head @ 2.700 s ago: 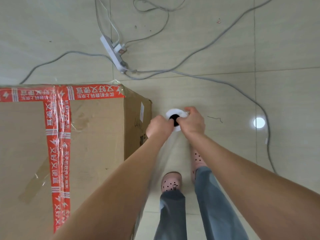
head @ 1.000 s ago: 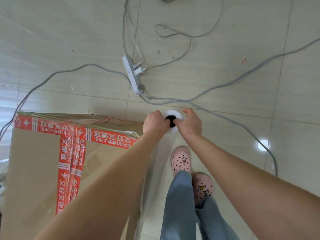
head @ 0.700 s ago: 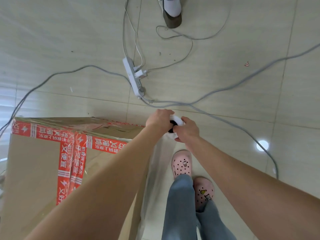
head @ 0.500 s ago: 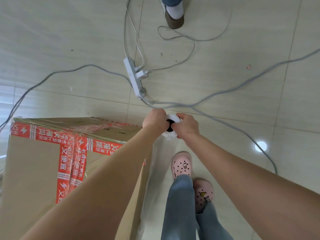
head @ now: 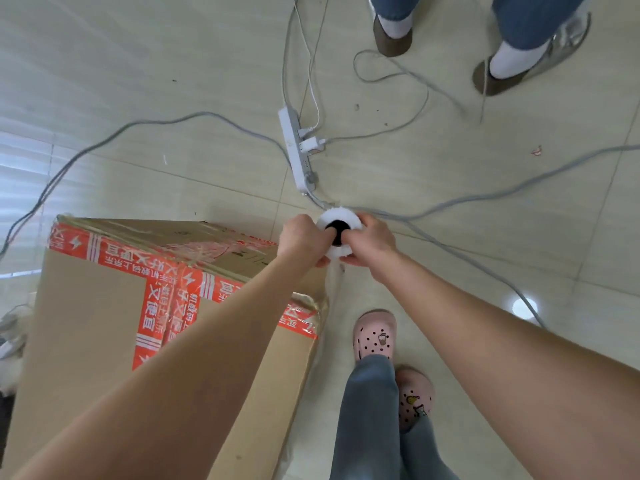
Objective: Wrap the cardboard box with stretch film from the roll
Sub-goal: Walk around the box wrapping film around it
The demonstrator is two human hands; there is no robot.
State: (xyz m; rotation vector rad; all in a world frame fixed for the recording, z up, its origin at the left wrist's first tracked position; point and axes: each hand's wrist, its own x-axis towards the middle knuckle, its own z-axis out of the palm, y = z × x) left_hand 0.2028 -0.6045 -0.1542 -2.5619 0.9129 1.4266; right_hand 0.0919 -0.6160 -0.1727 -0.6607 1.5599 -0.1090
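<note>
A large cardboard box with red printed tape stands on the floor at the lower left. I hold the white stretch film roll upright, seen end-on with its dark core hole, just past the box's right corner. My left hand grips the roll's left side, and my right hand grips its right side. Clear film runs down from the roll along the box's right edge and looks shiny over the far top corner.
A white power strip and several grey cables lie on the tiled floor beyond the roll. Another person's feet in brown shoes stand at the top right. My own feet in pink clogs are right of the box.
I have stepped round the box's right corner with the roll in both hands, and the box now sits turned in view. Another person's feet have come into view at the top.
</note>
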